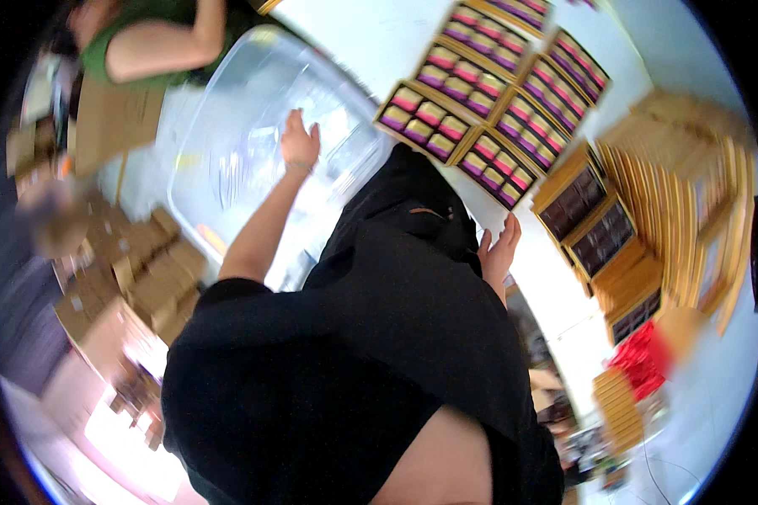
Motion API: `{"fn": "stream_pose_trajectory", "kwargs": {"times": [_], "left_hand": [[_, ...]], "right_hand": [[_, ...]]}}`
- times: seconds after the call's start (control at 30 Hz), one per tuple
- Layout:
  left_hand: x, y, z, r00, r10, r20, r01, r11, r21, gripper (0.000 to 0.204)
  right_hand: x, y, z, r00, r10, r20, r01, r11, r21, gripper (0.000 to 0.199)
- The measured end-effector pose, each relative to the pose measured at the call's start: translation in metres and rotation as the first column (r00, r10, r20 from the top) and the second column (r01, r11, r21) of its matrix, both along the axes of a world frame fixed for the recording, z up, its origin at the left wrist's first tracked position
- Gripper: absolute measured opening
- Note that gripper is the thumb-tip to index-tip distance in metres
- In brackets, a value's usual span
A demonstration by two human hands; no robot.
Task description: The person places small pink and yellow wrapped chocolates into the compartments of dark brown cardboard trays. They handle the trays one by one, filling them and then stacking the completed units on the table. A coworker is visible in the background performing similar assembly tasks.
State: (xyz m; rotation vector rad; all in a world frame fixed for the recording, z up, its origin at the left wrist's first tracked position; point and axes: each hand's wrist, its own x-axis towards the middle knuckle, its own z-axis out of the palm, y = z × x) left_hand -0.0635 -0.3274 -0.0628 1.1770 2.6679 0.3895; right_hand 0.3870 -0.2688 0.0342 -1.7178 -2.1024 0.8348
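Fingers [296, 120] apart, the left hand [299, 143] hangs empty over a clear tub [195, 139] in the head view; the right hand [499, 254], also parted and empty, is near the desk [362, 38]; the tub looks light, stiff, slick, best gripped by its rim; it holds filmy plastic [333, 118], while cartons [466, 145] carry pink-and-purple packs [419, 128].

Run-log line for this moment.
left hand: open, over clear plastic bin | right hand: open, beside white table | ahead: pink-purple packs in rows | held: nothing visible
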Motion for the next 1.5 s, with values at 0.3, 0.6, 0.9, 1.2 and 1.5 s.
{"fn": "stream_pose_trajectory", "kwargs": {"times": [0.3, 0.6, 0.9, 1.2, 1.5], "left_hand": [[-0.027, -0.09, -0.113, 0.869, 0.229, 0.438, -0.005, 0.89, -0.456, 0.08], [-0.015, -0.015, -0.25, 0.808, 0.434, 0.399, -0.182, 0.827, -0.532, 0.092], [0.003, -0.05, -0.301, 0.82, -0.132, 0.558, 0.403, 0.825, -0.397, 0.067], [-0.035, -0.006, -0.244, 0.834, 0.417, 0.362, -0.315, 0.898, -0.307, 0.072], [0.019, -0.037, -0.344, 0.066, 0.825, 0.561, -0.914, 0.275, -0.297, 0.101]], "right_hand": [[-0.079, 0.017, 0.038, 0.937, 0.299, -0.181, -0.331, 0.925, -0.188, 0.038], [-0.272, 0.084, 0.134, 0.213, -0.28, -0.936, -0.849, 0.422, -0.319, 0.022], [-0.349, 0.082, 0.143, 0.479, -0.299, -0.825, -0.778, 0.291, -0.557, 0.022], [-0.344, 0.058, 0.121, 0.34, -0.32, -0.884, -0.741, 0.488, -0.461, 0.018], [-0.354, 0.034, 0.11, 0.428, -0.464, -0.775, -0.711, 0.357, -0.606, 0.015]]}}
